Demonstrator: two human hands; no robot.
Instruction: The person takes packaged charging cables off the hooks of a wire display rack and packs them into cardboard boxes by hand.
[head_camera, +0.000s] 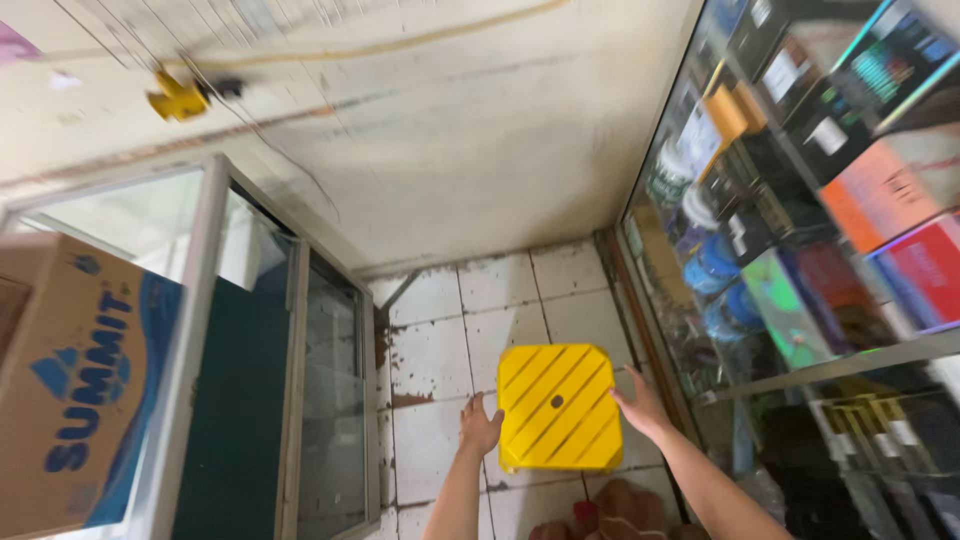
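Head camera, looking steeply down: both bare hands reach out to a yellow plastic stool (557, 406) that stands on a tiled floor (500, 300). Its square seat has diagonal ribs and a small hole at the middle.

The left hand (479, 427) rests at the stool's left edge, fingers loosely spread and curled toward the rim, the thumb pointing up; whether they actually clasp the edge cannot be told, since the contact side is hidden. The right hand (643, 408) lies against the right edge, fingers held together and extended forward along that side, palm turned inward toward the seat. It seems to touch the rim, though a firm grip is not evident.

The stool therefore sits directly between the two sets of fingers: to the right of the left fingers and to the left of the right fingers. Both hands are about equally near, one on each flank. The seat is nearly square, so no long axis stands out; its far edge points away from the fingertips toward the stained wall (450, 130).

Further left of the left fingers stands a glass-doored cabinet (300, 380) with a cardboard box (70, 390) nearer the camera. Right of the right fingers runs a glass display case (800, 230) filled with coloured packages.
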